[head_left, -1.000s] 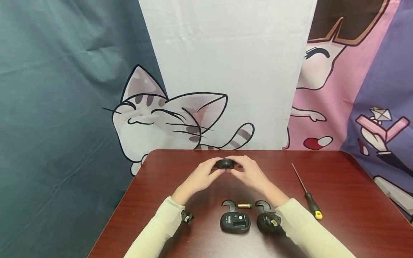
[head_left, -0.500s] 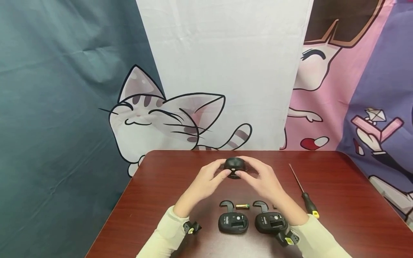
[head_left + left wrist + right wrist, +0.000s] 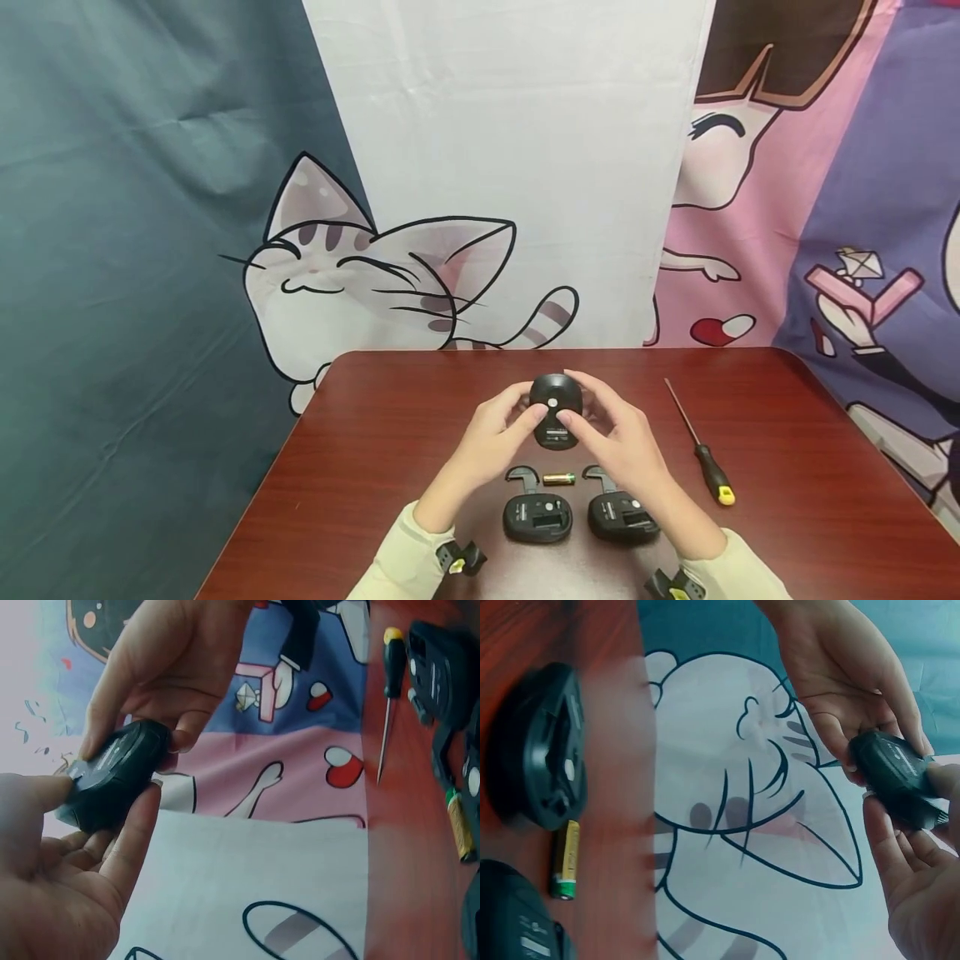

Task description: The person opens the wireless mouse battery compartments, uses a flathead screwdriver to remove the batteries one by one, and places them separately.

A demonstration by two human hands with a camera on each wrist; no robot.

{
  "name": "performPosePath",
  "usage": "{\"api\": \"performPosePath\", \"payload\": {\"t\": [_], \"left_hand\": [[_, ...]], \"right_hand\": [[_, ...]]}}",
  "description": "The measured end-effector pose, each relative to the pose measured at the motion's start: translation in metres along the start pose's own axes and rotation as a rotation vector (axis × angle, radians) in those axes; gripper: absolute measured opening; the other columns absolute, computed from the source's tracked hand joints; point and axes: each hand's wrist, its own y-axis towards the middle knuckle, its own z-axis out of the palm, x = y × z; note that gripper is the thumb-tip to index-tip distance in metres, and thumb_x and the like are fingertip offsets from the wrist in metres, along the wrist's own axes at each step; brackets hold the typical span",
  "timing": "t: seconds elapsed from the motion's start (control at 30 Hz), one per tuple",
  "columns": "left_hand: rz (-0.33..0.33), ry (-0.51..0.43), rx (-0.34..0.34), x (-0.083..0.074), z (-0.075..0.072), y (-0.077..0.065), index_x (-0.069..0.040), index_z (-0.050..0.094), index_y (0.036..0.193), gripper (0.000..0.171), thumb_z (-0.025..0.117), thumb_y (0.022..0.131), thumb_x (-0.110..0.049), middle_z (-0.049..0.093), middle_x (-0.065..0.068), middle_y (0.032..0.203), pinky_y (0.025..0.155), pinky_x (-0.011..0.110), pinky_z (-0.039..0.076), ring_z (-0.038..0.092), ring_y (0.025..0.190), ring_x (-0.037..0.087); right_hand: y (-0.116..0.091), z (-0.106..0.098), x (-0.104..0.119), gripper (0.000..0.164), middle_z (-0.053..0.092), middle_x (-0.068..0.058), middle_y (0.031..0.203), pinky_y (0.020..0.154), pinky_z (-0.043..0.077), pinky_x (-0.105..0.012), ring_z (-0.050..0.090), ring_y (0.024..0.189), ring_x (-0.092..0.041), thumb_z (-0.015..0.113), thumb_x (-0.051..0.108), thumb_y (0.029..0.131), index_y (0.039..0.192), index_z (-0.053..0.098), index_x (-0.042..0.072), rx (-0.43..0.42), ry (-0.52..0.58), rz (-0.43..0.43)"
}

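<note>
A black computer mouse [image 3: 556, 388] is held between both hands above the table, its underside with a small round light spot and a label turned to the head camera. My left hand [image 3: 489, 440] grips its left side and my right hand [image 3: 624, 435] its right side. Both thumbs lie on the underside, while the other fingers go behind the mouse, partly hidden. The left wrist view has the same mouse [image 3: 124, 776] between thumbs and fingertips. In the right wrist view, one end of the mouse [image 3: 891, 769] is covered by the right thumb.
Two more mice, a left one [image 3: 537, 518] and a right one [image 3: 621, 518], lie bottom-up with open battery bays. Behind them are detached covers [image 3: 525, 477] and a battery [image 3: 558, 479]. A screwdriver [image 3: 712, 475] lies on the right of the wooden table [image 3: 360, 467].
Both hands have drawn the mouse nearer and slightly right, tilting it so that its underside faces the head camera. The right forearm has moved, uncovering more of the right-hand mouse on the table.
</note>
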Motion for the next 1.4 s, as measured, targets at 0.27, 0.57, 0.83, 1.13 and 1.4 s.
{"api": "performPosePath", "payload": {"t": [0.27, 0.57, 0.83, 1.13, 1.4], "left_hand": [[-0.109, -0.162, 0.048, 0.021, 0.012, 0.000, -0.007, 0.052, 0.125, 0.033, 0.050, 0.097, -0.025, 0.066, 0.008, 0.096, 0.067, 0.026, 0.059, 0.065, 0.074, 0.008], [-0.168, -0.248, 0.057, 0.044, 0.025, 0.000, -0.012, 0.054, 0.123, 0.037, 0.053, 0.095, -0.035, 0.066, 0.007, 0.093, 0.062, 0.034, 0.061, 0.067, 0.071, 0.013], [-0.194, -0.198, 0.057, 0.043, 0.026, -0.002, -0.013, 0.056, 0.122, 0.037, 0.053, 0.094, -0.038, 0.067, 0.003, 0.091, 0.065, 0.034, 0.059, 0.065, 0.069, 0.011], [-0.244, -0.297, 0.102, 0.037, 0.030, -0.002, -0.007, 0.054, 0.123, 0.033, 0.051, 0.097, -0.026, 0.066, 0.009, 0.090, 0.055, 0.029, 0.059, 0.064, 0.060, 0.013], [-0.272, -0.271, 0.101, 0.013, 0.024, -0.003, -0.005, 0.054, 0.123, 0.031, 0.051, 0.097, -0.021, 0.064, 0.007, 0.090, 0.060, 0.042, 0.060, 0.063, 0.062, 0.013]], "right_hand": [[-0.009, 0.004, -0.006, 0.047, 0.062, 0.009, 0.087, 0.065, 0.051, -0.019, 0.058, 0.077, -0.010, 0.066, 0.024, 0.088, 0.132, 0.050, 0.029, -0.016, 0.035, 0.104], [-0.016, 0.003, 0.009, 0.046, 0.063, -0.007, 0.101, 0.066, 0.059, -0.028, 0.063, 0.083, -0.015, 0.062, 0.020, 0.091, 0.134, 0.047, 0.022, 0.050, 0.258, 0.266], [-0.023, 0.009, -0.010, 0.045, 0.062, -0.009, 0.110, 0.068, 0.059, -0.030, 0.064, 0.088, -0.018, 0.061, 0.025, 0.091, 0.134, 0.048, 0.025, 0.048, 0.344, 0.288], [-0.028, 0.009, -0.013, 0.043, 0.061, -0.011, 0.104, 0.060, 0.058, -0.031, 0.064, 0.083, -0.018, 0.061, 0.025, 0.091, 0.132, 0.049, 0.026, 0.050, 0.330, 0.320], [-0.030, 0.009, -0.018, 0.043, 0.059, -0.011, 0.100, 0.053, 0.057, -0.034, 0.061, 0.076, -0.019, 0.060, 0.028, 0.091, 0.132, 0.048, 0.026, 0.058, 0.330, 0.337]]}}
